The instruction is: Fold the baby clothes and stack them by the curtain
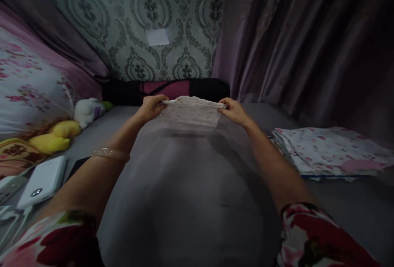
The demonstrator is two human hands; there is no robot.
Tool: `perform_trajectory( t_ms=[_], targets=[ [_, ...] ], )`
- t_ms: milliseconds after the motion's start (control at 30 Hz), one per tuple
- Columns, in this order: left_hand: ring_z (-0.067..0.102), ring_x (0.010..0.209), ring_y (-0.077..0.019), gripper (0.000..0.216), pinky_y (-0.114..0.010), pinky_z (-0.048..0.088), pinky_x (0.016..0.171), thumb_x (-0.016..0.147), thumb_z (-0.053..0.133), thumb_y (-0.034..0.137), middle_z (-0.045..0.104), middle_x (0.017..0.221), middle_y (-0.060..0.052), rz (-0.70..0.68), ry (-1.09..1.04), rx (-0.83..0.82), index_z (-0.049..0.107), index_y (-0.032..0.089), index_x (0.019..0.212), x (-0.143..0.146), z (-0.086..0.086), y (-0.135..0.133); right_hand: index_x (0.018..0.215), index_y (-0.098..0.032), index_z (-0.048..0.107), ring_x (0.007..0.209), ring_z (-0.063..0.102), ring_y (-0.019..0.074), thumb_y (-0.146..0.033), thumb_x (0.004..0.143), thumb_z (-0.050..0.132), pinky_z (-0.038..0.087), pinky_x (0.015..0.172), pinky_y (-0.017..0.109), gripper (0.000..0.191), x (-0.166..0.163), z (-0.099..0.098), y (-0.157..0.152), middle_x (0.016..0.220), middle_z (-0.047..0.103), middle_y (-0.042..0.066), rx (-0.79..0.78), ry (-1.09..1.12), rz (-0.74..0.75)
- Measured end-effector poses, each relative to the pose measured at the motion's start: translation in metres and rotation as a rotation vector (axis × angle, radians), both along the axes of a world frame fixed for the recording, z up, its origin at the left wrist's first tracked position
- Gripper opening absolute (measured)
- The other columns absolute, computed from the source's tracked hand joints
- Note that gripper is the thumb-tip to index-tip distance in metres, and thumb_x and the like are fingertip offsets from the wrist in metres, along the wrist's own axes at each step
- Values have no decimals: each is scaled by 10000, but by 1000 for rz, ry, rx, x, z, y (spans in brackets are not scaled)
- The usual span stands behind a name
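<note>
A pale, faintly patterned piece of cloth [191, 113] is stretched between both hands over the far part of a grey surface [184, 189]. My left hand [152, 107] pinches its upper left corner, and a light bangle [111, 153] circles that forearm. At the upper right corner, my right hand [232, 110] grips the cloth between thumb and fingers. The top edge looks bunched and thicker, while the lower part hangs and is slightly blurred. I cannot tell what kind of garment or cloth it is.
Folded white printed cloths [332, 148] lie in a stack at right. At left are a white power bank [43, 181], cables, a yellow plush toy [52, 138], a white plush toy [88, 112] and a floral pillow [30, 90]. A black and pink bag [166, 88] lies along the wall.
</note>
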State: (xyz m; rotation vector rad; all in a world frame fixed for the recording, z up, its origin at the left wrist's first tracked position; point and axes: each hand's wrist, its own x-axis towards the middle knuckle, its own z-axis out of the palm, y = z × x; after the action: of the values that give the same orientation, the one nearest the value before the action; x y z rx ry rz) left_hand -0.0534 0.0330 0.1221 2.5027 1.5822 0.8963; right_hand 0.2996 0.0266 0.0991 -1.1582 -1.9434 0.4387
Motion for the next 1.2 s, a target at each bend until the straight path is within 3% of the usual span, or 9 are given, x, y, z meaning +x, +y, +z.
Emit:
perform_trajectory(
  t_ms=[133, 267, 367, 500, 667, 767, 867, 967, 1200],
  targets=[
    [622, 928, -198, 326, -429, 292, 1059, 821, 432, 176, 718, 905, -29, 12, 163, -5, 688, 217, 1017, -5, -41, -38, 995, -179, 624, 920, 598, 185, -152, 836, 509, 433, 851, 296, 198, 8, -35, -41, 957, 672, 47, 61, -222, 59],
    [617, 1037, -191, 378, -428, 213, 1119, 822, 393, 146, 717, 1060, -39, -156, 257, -144, 674, 251, 1053, -13, -98, -83, 1056, -199, 614, 1010, 588, 189, -68, 836, 430, 402, 929, 327, 315, 17, -84, -88, 1042, 666, 68, -9, -435, 209],
    [586, 1131, -195, 441, -427, 200, 1131, 758, 403, 110, 692, 1167, -43, -200, 281, -242, 658, 260, 1086, -17, -122, -108, 1084, -210, 615, 1076, 567, 188, -2, 798, 377, 395, 955, 342, 427, 19, -102, -111, 1122, 652, 79, -44, -501, 270],
    [571, 1165, -204, 477, -440, 188, 1133, 709, 423, 80, 685, 1202, -27, -166, 299, -311, 661, 277, 1072, -21, -123, -116, 1101, -221, 630, 1147, 550, 185, 26, 745, 379, 379, 982, 357, 501, 21, -99, -119, 1201, 640, 76, -51, -524, 287],
    [616, 1075, -221, 334, -463, 213, 1113, 767, 430, 87, 728, 1076, -44, -54, 284, -322, 686, 226, 932, -11, -112, -110, 969, -198, 677, 1002, 614, 186, -18, 807, 399, 407, 932, 334, 368, 8, -90, -109, 1040, 697, 68, -114, -554, 200],
    [601, 1117, -226, 371, -446, 272, 1092, 840, 392, 124, 693, 1178, -80, -1, 249, -266, 650, 194, 1097, 16, -110, -106, 1096, -173, 662, 1100, 591, 199, -62, 852, 397, 401, 980, 341, 377, -22, -90, -101, 1146, 679, 94, -99, -546, 122],
    [509, 1270, -234, 436, -449, 267, 1116, 910, 348, 188, 586, 1359, -104, -20, 266, -201, 532, 181, 1305, 52, -112, -102, 1370, -108, 500, 1376, 382, 222, -157, 930, 340, 248, 1144, 400, 471, -62, -92, -95, 1449, 486, 144, -38, -564, 68],
    [365, 1400, -260, 503, -486, 225, 1150, 945, 311, 231, 454, 1481, -147, -28, 327, -210, 398, 123, 1428, 82, -117, -98, 1470, -38, 356, 1459, 229, 250, -247, 960, 301, 127, 1192, 450, 554, -93, -96, -88, 1550, 324, 171, -56, -621, 58],
    [269, 1451, -281, 548, -491, 167, 1181, 985, 244, 339, 355, 1546, -139, 84, 411, -247, 355, 136, 1482, 93, -143, -85, 1480, -22, 338, 1458, 232, 258, -264, 945, 298, 119, 1194, 465, 588, -110, -112, -74, 1558, 303, 170, -169, -658, 16]
  ],
)
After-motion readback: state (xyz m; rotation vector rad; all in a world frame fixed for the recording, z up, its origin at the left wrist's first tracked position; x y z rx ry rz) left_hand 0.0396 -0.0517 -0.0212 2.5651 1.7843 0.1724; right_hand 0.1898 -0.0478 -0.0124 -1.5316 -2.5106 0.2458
